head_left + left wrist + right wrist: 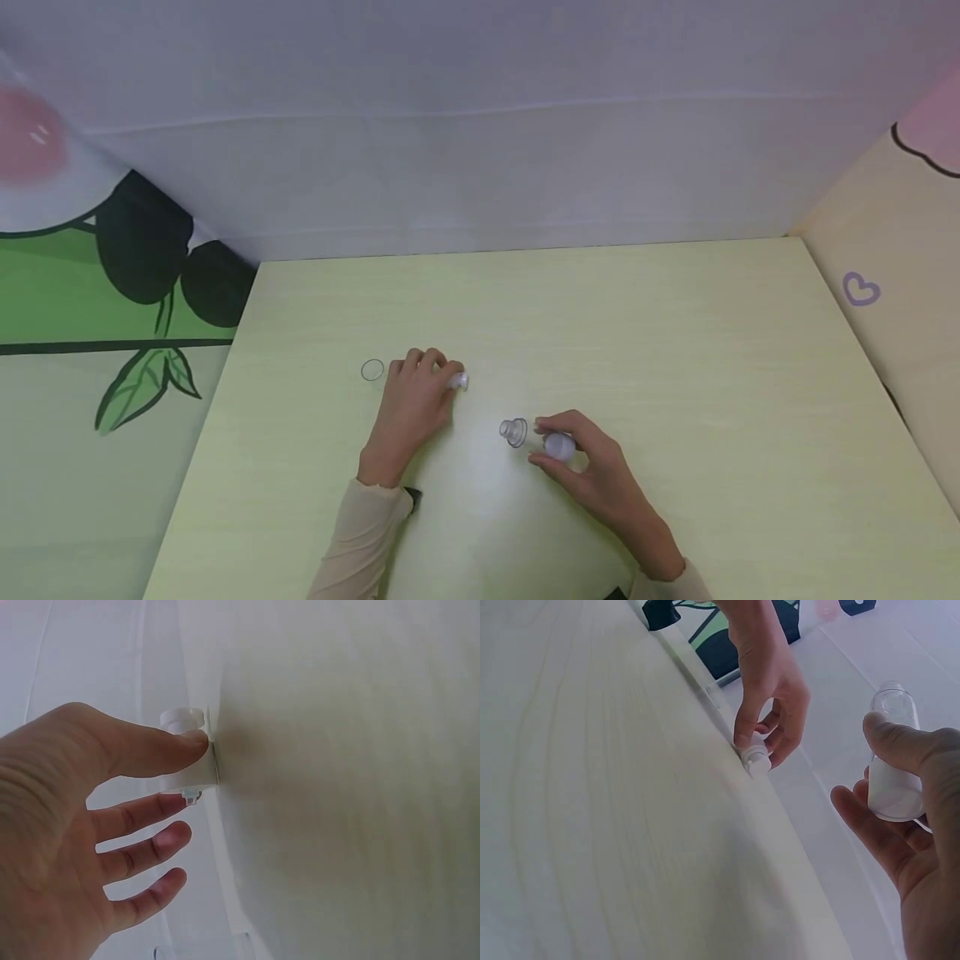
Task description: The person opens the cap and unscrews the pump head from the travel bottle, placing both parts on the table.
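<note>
My left hand (416, 398) pinches a small white pump top (184, 769) between thumb and forefinger, low over the tabletop. A short clear stub sticks out of its lower end in the left wrist view, while the other fingers stay spread. Farther right and nearer, my right hand (592, 467) holds a small clear bottle (894, 761) between thumb and fingers. The bottle has a narrow transparent neck (513, 431) and a whitish lower part, and is tilted with its neck toward the left hand. The two held things are apart.
A thin round outline, seemingly a clear cap (372, 370), stands on the table left of the left hand. A clear rim (202, 949) shows low in the left wrist view. The pale wooden table (675, 350) meets a white backdrop (510, 183) behind.
</note>
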`<action>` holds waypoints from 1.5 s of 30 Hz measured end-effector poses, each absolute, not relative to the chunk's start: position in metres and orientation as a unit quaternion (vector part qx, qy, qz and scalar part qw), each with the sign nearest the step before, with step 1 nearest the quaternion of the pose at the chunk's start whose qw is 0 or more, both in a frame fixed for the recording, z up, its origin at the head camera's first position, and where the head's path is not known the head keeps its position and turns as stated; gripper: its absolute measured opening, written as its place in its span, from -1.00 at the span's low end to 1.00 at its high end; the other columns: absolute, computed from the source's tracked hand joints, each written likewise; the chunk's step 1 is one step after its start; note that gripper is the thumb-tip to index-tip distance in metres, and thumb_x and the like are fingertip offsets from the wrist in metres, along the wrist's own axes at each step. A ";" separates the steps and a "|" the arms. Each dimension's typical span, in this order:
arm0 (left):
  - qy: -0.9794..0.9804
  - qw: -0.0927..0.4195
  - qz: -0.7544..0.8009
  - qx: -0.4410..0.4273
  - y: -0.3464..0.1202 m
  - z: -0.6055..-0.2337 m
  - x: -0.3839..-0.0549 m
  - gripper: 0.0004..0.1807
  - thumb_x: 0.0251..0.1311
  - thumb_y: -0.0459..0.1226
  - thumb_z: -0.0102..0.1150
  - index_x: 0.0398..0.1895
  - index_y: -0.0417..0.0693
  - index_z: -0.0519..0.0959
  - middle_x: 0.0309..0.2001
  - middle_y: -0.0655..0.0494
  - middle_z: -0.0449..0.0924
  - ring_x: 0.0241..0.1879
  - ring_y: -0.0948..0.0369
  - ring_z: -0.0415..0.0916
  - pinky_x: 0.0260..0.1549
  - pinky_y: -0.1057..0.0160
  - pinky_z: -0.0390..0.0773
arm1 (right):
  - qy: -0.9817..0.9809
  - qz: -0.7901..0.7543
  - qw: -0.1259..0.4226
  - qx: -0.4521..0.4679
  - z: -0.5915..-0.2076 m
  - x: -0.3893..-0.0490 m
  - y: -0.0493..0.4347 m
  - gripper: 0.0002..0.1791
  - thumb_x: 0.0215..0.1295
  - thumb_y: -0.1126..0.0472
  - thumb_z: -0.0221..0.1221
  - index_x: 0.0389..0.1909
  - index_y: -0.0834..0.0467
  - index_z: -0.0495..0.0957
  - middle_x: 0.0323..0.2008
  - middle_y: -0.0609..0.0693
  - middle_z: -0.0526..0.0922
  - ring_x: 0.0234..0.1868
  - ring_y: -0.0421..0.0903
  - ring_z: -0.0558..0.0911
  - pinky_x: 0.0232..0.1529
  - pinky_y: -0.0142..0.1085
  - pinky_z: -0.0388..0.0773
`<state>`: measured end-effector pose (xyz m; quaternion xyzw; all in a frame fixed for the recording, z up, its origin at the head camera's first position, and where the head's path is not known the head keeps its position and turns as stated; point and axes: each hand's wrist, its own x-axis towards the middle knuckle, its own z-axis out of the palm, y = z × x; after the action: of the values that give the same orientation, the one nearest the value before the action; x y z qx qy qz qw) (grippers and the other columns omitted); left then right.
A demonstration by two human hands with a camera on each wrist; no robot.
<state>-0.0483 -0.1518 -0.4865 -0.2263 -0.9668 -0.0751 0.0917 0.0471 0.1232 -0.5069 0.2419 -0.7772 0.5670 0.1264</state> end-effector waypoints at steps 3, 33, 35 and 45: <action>-0.967 0.093 -0.076 -0.225 -0.152 -0.488 -0.048 -0.70 0.18 -0.36 0.41 -0.06 0.17 0.67 -0.07 0.03 0.64 -0.08 -0.04 0.52 -0.09 -0.14 0.55 | -0.778 0.566 0.126 0.242 -0.507 0.047 0.124 -0.42 0.00 0.51 0.52 0.09 0.21 0.61 -0.11 0.12 0.72 -0.05 -0.06 0.73 -0.01 -0.56 0.63; -0.972 0.091 -0.085 -0.201 -0.146 -0.485 -0.038 -0.61 0.22 -0.24 0.43 0.12 0.07 0.64 0.06 0.02 0.63 0.03 -0.09 0.55 -0.12 -0.13 0.58 | -0.799 0.557 0.038 0.224 -0.515 0.037 0.137 -0.42 0.24 0.47 0.36 0.23 0.08 0.44 0.28 0.07 0.58 0.32 -0.11 0.53 0.40 -0.55 0.30; -0.973 0.088 -0.084 -0.197 -0.145 -0.483 -0.035 -0.61 0.24 -0.24 0.42 0.14 0.06 0.64 0.07 0.02 0.63 0.05 -0.10 0.55 -0.11 -0.13 0.58 | -0.802 0.551 0.043 0.227 -0.515 0.034 0.138 -0.44 0.24 0.43 0.38 0.21 0.04 0.47 0.28 0.11 0.56 0.36 -0.07 0.49 0.43 -0.54 0.27; -0.970 0.110 -0.094 -0.196 -0.143 -0.473 -0.018 -0.58 0.18 -0.27 0.47 0.12 0.07 0.64 0.08 0.03 0.60 0.04 -0.09 0.54 -0.07 -0.13 0.55 | -0.813 0.518 0.104 0.243 -0.523 0.015 0.144 -0.39 0.08 0.44 0.51 0.16 0.02 0.60 0.10 -0.01 0.59 0.18 -0.07 0.49 0.14 -0.36 0.51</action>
<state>-0.0176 -0.1429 -0.4728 -0.1959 -0.9699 -0.0937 0.1099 0.0149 0.1444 -0.5230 0.2431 -0.8133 0.5182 0.1044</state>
